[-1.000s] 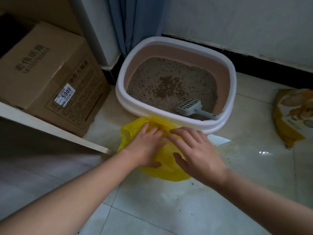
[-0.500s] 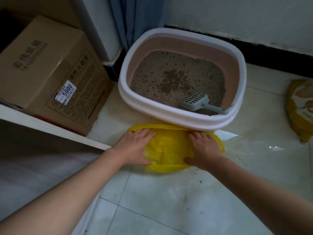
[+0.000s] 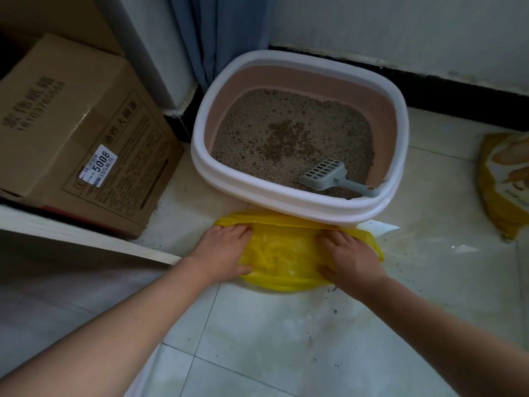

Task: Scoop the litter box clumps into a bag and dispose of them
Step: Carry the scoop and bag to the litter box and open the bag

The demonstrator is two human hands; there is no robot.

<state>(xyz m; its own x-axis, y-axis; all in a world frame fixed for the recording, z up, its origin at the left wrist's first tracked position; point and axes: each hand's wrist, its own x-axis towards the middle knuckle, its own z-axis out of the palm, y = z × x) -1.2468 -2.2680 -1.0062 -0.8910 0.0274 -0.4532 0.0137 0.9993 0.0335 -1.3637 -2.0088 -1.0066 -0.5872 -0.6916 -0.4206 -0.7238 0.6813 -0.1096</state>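
Observation:
A white litter box (image 3: 300,208) with a pink inner wall stands on the tiled floor against the wall, filled with brownish litter. A darker clumped patch (image 3: 289,133) lies in the middle of the litter. A grey slotted scoop (image 3: 329,174) lies in the box's near right corner, handle on the rim. Right in front of the box a yellow plastic bag (image 3: 286,253) lies on the floor. My left hand (image 3: 223,252) grips its left edge and my right hand (image 3: 350,257) grips its right edge, and the bag is stretched wide between them.
A cardboard box (image 3: 71,124) stands at the left behind a white board edge (image 3: 71,233). A blue curtain (image 3: 217,32) hangs behind the litter box. A yellow sack (image 3: 503,181) lies at the right. Loose litter grains dot the tiles near the bag.
My hands were together on top of the bag; they have moved apart to its two sides and pulled it wide. The view has shifted closer to the litter box.

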